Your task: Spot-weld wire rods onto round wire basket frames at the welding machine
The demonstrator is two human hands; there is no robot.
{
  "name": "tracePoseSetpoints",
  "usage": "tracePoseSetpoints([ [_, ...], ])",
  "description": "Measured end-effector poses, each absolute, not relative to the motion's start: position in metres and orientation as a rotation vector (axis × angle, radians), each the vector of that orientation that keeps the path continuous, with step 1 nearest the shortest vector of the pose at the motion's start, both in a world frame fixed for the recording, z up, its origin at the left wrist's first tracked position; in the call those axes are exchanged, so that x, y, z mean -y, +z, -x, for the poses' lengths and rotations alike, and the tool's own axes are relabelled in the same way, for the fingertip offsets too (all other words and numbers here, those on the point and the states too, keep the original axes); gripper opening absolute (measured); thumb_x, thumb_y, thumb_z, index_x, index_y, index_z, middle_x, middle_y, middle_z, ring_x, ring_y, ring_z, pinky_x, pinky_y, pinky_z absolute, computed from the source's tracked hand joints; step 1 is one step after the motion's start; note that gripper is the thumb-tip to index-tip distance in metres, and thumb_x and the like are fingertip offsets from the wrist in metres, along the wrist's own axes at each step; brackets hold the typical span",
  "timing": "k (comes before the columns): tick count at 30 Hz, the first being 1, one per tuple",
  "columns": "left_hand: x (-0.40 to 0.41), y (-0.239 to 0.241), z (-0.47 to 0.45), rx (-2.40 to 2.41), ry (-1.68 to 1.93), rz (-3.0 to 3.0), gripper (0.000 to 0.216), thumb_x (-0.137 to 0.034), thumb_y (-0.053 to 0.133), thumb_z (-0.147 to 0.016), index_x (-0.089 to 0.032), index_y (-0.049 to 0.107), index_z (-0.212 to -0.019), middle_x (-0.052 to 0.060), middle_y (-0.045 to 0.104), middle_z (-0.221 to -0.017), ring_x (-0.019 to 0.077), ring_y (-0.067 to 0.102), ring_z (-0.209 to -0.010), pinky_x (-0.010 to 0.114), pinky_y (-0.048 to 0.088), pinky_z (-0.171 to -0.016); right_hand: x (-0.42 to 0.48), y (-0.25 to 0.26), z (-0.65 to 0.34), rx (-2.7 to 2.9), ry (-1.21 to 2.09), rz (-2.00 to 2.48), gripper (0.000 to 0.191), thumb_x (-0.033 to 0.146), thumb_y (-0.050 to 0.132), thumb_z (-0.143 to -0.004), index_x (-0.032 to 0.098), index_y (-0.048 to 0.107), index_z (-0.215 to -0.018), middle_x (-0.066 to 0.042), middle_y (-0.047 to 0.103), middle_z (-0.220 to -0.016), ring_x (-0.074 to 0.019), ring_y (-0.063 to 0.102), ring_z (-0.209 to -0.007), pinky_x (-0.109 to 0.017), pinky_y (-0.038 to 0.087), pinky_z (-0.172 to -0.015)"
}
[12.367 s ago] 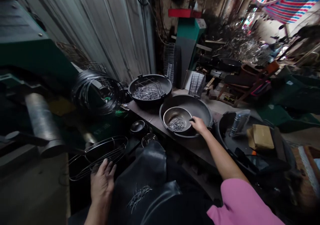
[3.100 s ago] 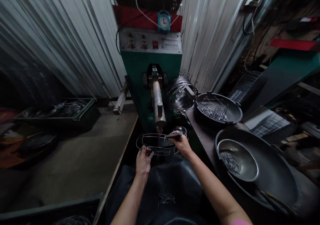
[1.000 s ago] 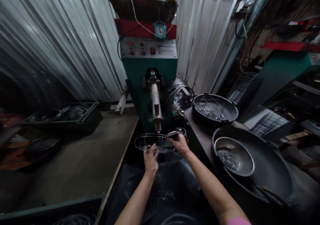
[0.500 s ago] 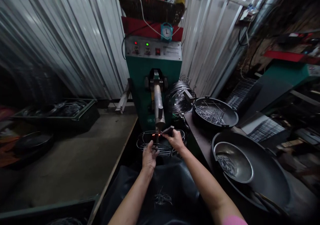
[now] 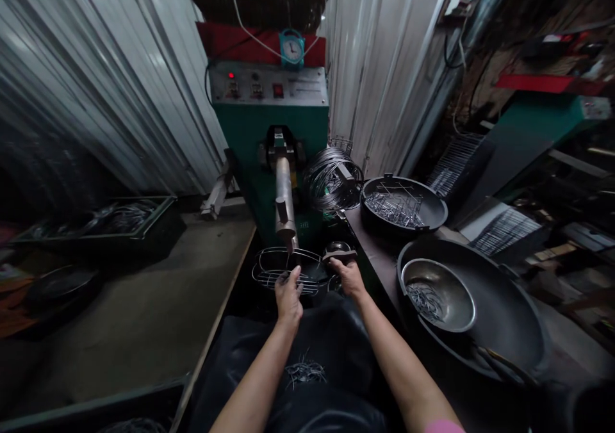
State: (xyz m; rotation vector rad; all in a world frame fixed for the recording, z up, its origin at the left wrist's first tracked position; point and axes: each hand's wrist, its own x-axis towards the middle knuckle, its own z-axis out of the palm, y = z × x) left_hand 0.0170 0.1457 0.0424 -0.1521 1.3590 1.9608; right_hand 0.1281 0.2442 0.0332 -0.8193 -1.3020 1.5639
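My left hand (image 5: 289, 297) is closed on the near side of a round wire basket (image 5: 264, 278), its fingers around the thin metal rods. The basket sits under the tip of the spot welder's upper electrode arm (image 5: 284, 189). My right hand (image 5: 350, 279) grips a dark flat bar (image 5: 340, 254) just right of the basket, apart from the electrode. A small tangle of short wire pieces (image 5: 305, 373) lies on the black apron (image 5: 259, 343) over my lap. The fingertips of my left hand are partly hidden by shadow and wires.
The green spot welder (image 5: 269, 116) stands ahead, with a small blue clock (image 5: 292, 49) on it. Wire coils (image 5: 331, 180) hang beside it. To the right are a black pan of wire parts (image 5: 432, 212) and a metal bowl (image 5: 459, 298) inside a large wok (image 5: 509, 330).
The orange glow at the electrode and the green panel light have gone out. My right hand has drawn the bar right, off the basket. The view has shifted slightly.
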Motion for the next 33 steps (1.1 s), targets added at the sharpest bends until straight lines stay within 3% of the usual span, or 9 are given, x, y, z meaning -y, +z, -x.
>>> tracePoseSetpoints([
  [3,-0.145,0.039,-0.019,-1.247,1.960,0.145,0.031,-0.030,0.072,-0.058,-0.018,0.052,-0.079,-0.003,0.052,-0.071,0.0101,0.054,-0.066,0.034,0.047,-0.077,-0.238,0.041,-0.129,1.470,1.516,0.763,0.026,0.035,0.070,-0.064,0.018,0.066,-0.082,-0.005,0.068,-0.084,-0.0201,0.062,-0.083,-0.035,0.047,-0.082],
  [13,-0.132,0.042,-0.017,-1.077,1.893,0.328,0.013,-0.029,0.055,-0.075,-0.019,0.048,-0.079,0.000,0.051,-0.066,0.0133,0.057,-0.065,0.038,0.051,-0.075,-0.226,0.071,-0.113,1.854,1.223,0.612,0.013,0.030,0.063,-0.073,0.019,0.064,-0.081,-0.003,0.066,-0.081,-0.0162,0.061,-0.077,-0.027,0.048,-0.073],
  [25,-0.121,0.041,-0.004,-1.083,1.904,0.443,0.023,-0.032,0.062,-0.071,-0.019,0.044,-0.079,-0.003,0.045,-0.066,0.0113,0.055,-0.061,0.033,0.053,-0.066,-0.220,0.074,-0.091,2.068,0.935,0.597,0.009,0.026,0.057,-0.076,0.021,0.061,-0.082,-0.003,0.064,-0.082,-0.0169,0.059,-0.076,-0.028,0.045,-0.073],
  [33,-0.120,0.038,-0.001,-0.972,1.860,0.452,0.029,-0.035,0.063,-0.068,-0.020,0.039,-0.074,-0.002,0.047,-0.064,0.0126,0.056,-0.059,0.036,0.054,-0.067,-0.226,0.073,-0.084,1.958,1.159,0.674,0.014,0.032,0.063,-0.072,0.021,0.062,-0.080,-0.001,0.065,-0.073,-0.0174,0.059,-0.069,-0.027,0.045,-0.066],
])
